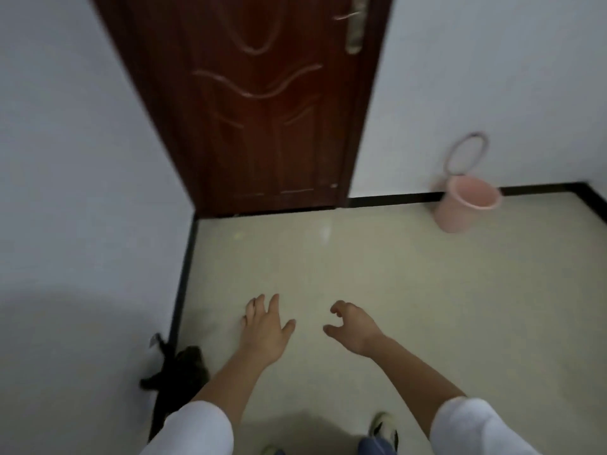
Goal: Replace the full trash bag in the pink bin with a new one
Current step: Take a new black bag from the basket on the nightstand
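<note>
Both my hands are empty: my left hand [264,326] is spread flat with the fingers released, and my right hand [353,326] is loosely curled around nothing. They hang out in front of me over the pale floor [328,264], white sleeves pushed up my forearms.

The pink bin [464,203] stands ahead and to my right, against the white wall and just beside the black skirting, well apart from my hands. It looks bare inside, though the picture is soft there and I cannot be sure no liner is in it. A ring [466,154], probably its bag-holding hoop, leans on the wall right behind it.

The dark tied bag [179,369] lies low on my left, at the foot of the wall near the brown door [262,103]; I take it for the full one, already out.

So the step in hand is fetching a fresh bag. To do it well, I should shake the bag fully open, push its bottom down into the bin, fold the mouth evenly over the rim, then press the ring on squarely.
</note>
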`<state>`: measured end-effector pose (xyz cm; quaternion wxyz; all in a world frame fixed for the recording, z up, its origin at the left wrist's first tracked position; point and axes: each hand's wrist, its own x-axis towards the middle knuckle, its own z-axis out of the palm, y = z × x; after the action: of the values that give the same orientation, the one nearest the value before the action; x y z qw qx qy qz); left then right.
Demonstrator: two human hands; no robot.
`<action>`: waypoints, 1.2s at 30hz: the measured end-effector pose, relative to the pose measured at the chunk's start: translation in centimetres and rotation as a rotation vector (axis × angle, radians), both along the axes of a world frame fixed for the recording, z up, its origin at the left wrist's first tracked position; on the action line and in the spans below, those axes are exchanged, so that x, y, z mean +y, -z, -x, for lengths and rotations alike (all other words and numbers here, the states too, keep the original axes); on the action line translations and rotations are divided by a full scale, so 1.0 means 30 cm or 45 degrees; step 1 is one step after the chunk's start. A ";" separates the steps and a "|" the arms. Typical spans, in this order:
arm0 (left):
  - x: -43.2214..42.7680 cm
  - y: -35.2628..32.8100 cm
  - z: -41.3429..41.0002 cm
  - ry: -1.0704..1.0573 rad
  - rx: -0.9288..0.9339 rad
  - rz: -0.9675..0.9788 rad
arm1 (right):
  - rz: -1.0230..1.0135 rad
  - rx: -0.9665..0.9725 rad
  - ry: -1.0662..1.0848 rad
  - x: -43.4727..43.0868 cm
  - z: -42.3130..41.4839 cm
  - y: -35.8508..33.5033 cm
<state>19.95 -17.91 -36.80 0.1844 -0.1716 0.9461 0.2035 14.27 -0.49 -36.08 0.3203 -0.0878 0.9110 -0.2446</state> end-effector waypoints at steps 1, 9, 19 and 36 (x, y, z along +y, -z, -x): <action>0.083 -0.023 0.046 0.081 0.012 0.011 | -0.014 0.016 0.060 0.093 0.017 -0.024; 0.900 -0.187 0.410 0.631 0.128 0.082 | -0.141 0.167 0.512 0.947 0.123 -0.183; 1.908 -0.326 0.634 1.127 0.293 0.030 | -0.280 0.263 1.046 1.876 0.106 -0.323; 3.350 -0.387 1.211 1.643 0.437 -0.047 | -0.348 0.428 1.571 3.145 0.505 -0.426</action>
<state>-16.39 82.60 -25.19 0.1190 0.4669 0.8713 0.0929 -0.87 93.86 -23.31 -0.0174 0.4554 0.8547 -0.2486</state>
